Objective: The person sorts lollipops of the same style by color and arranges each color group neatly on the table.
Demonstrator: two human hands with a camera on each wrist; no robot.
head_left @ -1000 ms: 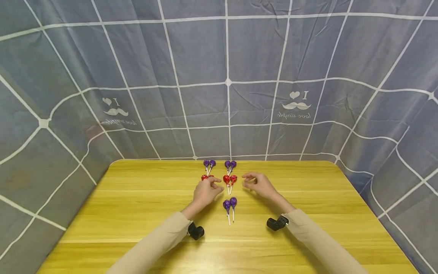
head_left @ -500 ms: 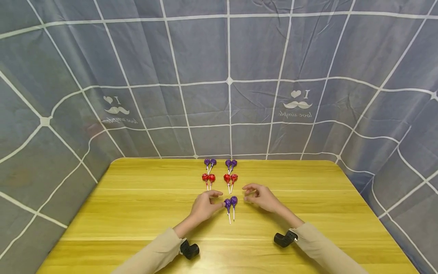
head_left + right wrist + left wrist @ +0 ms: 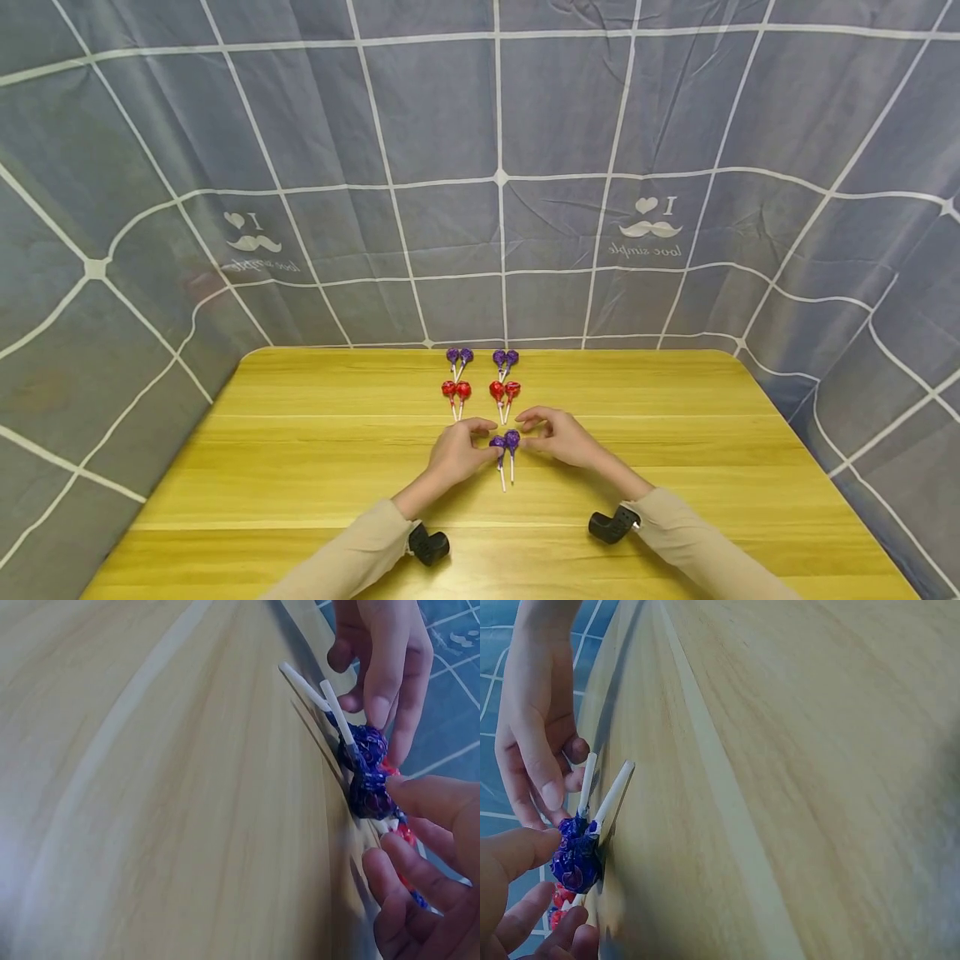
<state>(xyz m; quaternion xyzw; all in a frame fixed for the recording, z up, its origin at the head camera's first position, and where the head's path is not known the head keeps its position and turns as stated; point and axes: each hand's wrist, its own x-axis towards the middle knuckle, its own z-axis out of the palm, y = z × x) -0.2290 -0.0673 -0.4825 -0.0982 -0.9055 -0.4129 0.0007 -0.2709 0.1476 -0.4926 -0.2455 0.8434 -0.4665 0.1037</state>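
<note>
Two purple-wrapped lollipops lie side by side near the middle of the table, white sticks toward the person. At the head of the left purple lollipop point(image 3: 498, 444), my left hand point(image 3: 456, 450) has its thumb against the wrapper, its other fingers loosely bent beyond it. From the opposite side my right hand point(image 3: 564, 438) brings its thumb right to the head of the right purple lollipop point(image 3: 512, 441). In the left wrist view the two purple heads point(image 3: 577, 862) overlap, the left thumb beside them. The right wrist view shows the right thumb point(image 3: 427, 796) at one head, its fingers spread below.
Beyond the hands lie a left red pair of lollipops point(image 3: 456, 389) and a right red pair point(image 3: 505, 390). Behind these sit two purple pairs, one left point(image 3: 459, 356) and one right point(image 3: 506, 358). A grey checked curtain point(image 3: 555, 250) hangs behind the wooden table point(image 3: 300, 467).
My left hand has come back from the left red pair to the near purple lollipops. The right hand has moved nearer and leftward to their other side. The red pair is uncovered.
</note>
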